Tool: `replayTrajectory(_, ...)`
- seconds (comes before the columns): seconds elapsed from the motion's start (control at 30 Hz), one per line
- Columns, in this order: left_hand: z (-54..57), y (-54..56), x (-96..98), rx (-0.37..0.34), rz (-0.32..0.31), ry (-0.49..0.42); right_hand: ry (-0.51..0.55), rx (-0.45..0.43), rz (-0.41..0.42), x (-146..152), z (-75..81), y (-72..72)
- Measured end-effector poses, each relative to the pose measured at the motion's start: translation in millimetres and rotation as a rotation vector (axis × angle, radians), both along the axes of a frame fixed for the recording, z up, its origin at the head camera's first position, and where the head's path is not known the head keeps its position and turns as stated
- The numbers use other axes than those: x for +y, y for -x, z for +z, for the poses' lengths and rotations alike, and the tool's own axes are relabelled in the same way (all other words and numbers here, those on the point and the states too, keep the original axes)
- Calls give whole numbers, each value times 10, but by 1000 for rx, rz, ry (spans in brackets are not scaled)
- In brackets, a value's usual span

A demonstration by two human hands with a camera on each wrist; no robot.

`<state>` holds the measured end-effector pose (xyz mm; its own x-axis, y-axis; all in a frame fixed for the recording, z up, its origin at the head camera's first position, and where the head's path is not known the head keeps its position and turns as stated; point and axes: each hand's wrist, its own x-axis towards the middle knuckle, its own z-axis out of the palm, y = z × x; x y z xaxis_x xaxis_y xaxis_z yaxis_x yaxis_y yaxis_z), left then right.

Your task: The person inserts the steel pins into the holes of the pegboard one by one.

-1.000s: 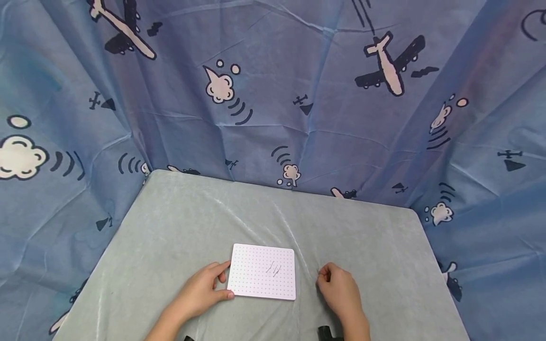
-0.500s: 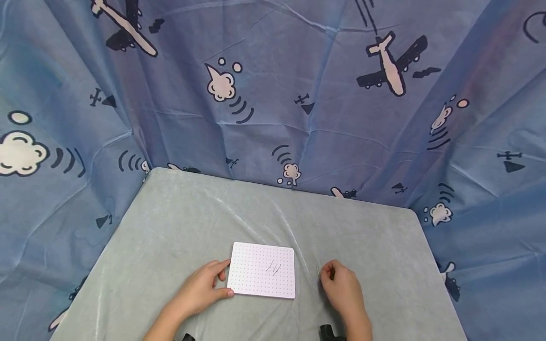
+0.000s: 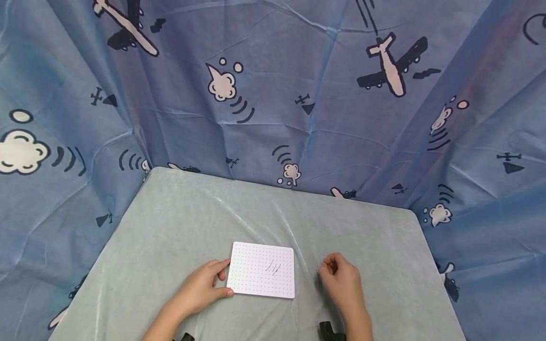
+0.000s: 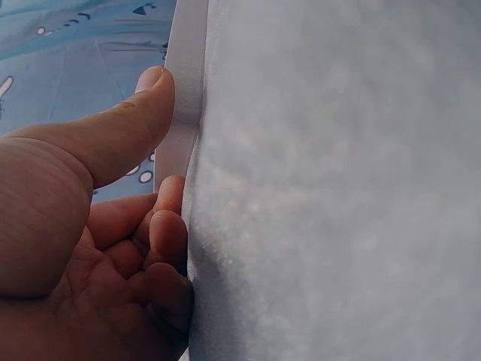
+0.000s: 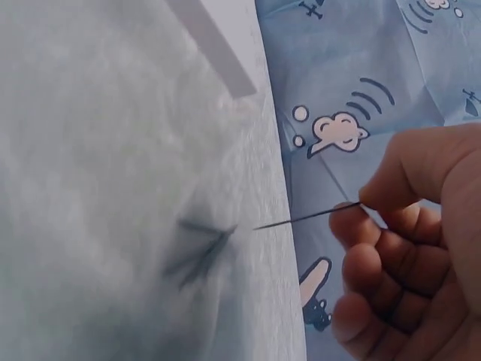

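Observation:
A white board with a grid of small holes (image 3: 251, 279) lies on the grey cloth in the head view. My left hand (image 3: 204, 286) steadies it from the left, with the index finger on its left edge and the thumb at the near left corner. In the left wrist view that thumb (image 4: 131, 124) presses on the board's side. Several thin dark strokes (image 3: 273, 267), perhaps pins or their shadows, show on the right part of the board. To the board's right, my right hand (image 3: 341, 279) pinches a thin dark needle (image 5: 304, 216) between thumb and index finger, its tip just above the cloth.
A grey cloth (image 3: 204, 213) covers the table. Blue curtains (image 3: 264, 94) printed with planes and clouds surround it on the far side and both flanks. Fan-shaped dark shadows (image 5: 203, 252) lie on the cloth near the needle's tip.
My right hand has turned slightly and risen a little at the knuckles, with the needle still pinched. The left hand and the board have stayed in place.

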<state>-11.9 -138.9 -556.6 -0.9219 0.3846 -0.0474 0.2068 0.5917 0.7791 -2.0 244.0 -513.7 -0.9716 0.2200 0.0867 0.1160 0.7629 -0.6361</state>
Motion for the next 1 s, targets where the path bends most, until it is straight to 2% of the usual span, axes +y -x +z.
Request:
replayTrajectory(0.1,-7,-1,1,-1,2,7,28,39,32,-63,20,16)
replayTrajectory(0.3,-6,-5,7,9,5,24,48,217,175,-190,19,66)
replayTrajectory(0.47,-4,-1,11,-4,8,26,58,296,273,-301,-28,108)
replayTrajectory(0.7,-22,-5,2,-8,-6,18,70,308,370,-442,-68,137)
replayTrajectory(1.0,-23,4,-10,-5,-7,23,59,277,389,-552,-66,157)
